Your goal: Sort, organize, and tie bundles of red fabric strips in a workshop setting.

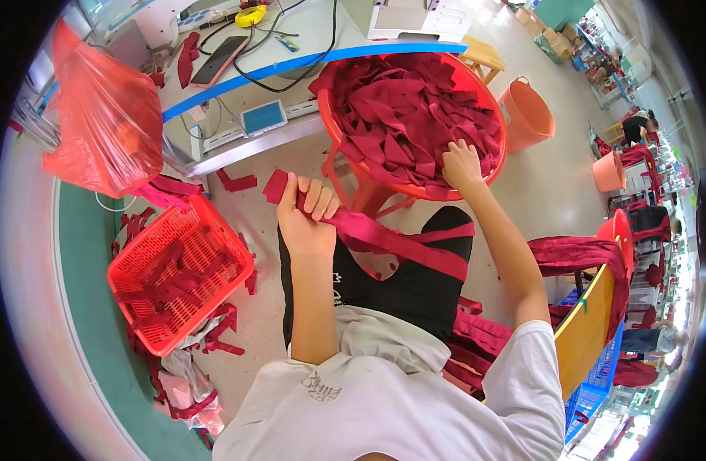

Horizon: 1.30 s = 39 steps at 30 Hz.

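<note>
My left hand (308,213) is closed around a long dark-red fabric strip (391,241). One short end sticks out beyond my thumb, and the rest trails to the right across my lap, folding back over my knee. Ahead on the right, a wide red basin (497,146) is heaped with many dark-red fabric pieces (395,107). My right hand (464,163) reaches over its near right side, fingers bent down at the pile. Whether those fingertips pinch a piece cannot be made out.
A red basket (185,315) with fabric scraps stands at left, below a hanging red plastic bag (107,115). The blue-edged table (307,61) holds a phone (218,61) and cables. An orange bucket (528,115) stands right of the basin. Several people work at far right.
</note>
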Each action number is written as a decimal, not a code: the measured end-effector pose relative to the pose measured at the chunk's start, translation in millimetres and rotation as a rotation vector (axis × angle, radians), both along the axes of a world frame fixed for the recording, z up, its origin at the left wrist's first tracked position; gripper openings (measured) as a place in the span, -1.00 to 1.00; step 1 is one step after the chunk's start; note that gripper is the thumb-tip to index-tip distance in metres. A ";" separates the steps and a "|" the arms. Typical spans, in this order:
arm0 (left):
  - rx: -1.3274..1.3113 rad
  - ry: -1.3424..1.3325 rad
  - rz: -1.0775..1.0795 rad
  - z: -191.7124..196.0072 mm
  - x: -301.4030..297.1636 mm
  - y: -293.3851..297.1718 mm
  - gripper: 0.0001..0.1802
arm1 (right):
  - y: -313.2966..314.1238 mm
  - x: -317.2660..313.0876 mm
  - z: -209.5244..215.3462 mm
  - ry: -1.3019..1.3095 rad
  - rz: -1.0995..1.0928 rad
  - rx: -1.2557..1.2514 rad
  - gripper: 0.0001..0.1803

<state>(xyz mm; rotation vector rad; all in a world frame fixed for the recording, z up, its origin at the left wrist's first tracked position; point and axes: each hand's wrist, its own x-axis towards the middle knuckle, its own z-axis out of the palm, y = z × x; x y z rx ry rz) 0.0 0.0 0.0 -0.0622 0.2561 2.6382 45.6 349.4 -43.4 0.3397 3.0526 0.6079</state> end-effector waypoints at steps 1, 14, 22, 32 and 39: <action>-0.011 -0.014 0.007 -2.6 -3.1 -0.9 -0.65 | -1.3 -0.7 9.5 0.051 0.061 -0.182 -0.76; -0.033 0.014 -0.179 -13.7 11.6 34.6 -0.64 | -77.1 -3.0 275.6 0.587 0.527 -1.790 -0.70; -0.220 0.137 -0.304 1.1 47.1 64.2 -0.70 | -168.3 26.6 178.1 0.198 0.165 -1.784 -0.79; -0.428 0.356 -0.306 18.2 41.0 50.6 -0.75 | -179.7 55.8 104.0 0.494 -0.206 -2.009 -0.77; -0.422 0.151 -0.287 22.7 42.2 55.1 -0.66 | -191.3 71.6 93.2 0.312 -0.221 -1.991 -0.79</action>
